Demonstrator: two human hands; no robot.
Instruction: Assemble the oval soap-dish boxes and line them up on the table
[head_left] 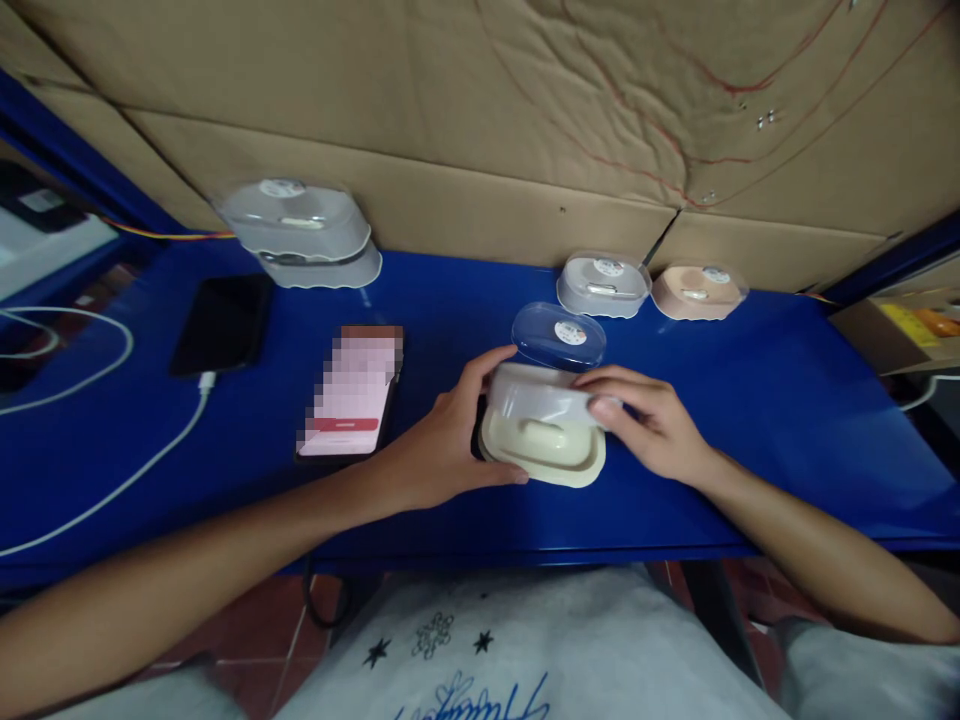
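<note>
A cream oval dish, resembling a soap dish, sits on the blue table with a raised oval bump inside. My left hand grips its left side, the thumb at the near rim and the index finger reaching round the far side. Between thumb and fingers of my right hand is a whitish translucent plastic piece, tilted over the dish's far half. That piece hides part of the dish. Just beyond lies a clear oval lid with a round white sticker.
Two stacked grey lidded boxes stand at the back left. A grey box and a peach box stand at the back right. A lit phone and a dark phone on a white cable lie left. Cardboard walls the back.
</note>
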